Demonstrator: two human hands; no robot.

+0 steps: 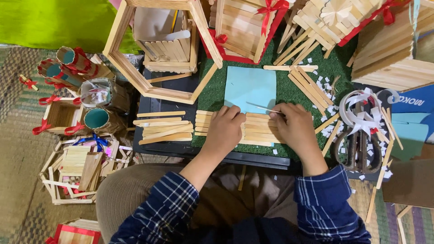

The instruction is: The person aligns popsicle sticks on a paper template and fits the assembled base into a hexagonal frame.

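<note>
Blue package (413, 103) lay at right edge of work area, beside the scissors and white paper curls; flat, rectangular, dark blue with white lettering, only partly in view. Just below it, a teal flat piece (409, 133), whether package or plain sheet could not be told. Brown cardboard box (409, 180) sat lower right, plain-faced. No screens or signs seen.

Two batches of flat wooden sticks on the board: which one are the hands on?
The right-hand row, lying on the green mat below the light blue paper; left hand and right hand press it. The left batch lies untouched.
</note>
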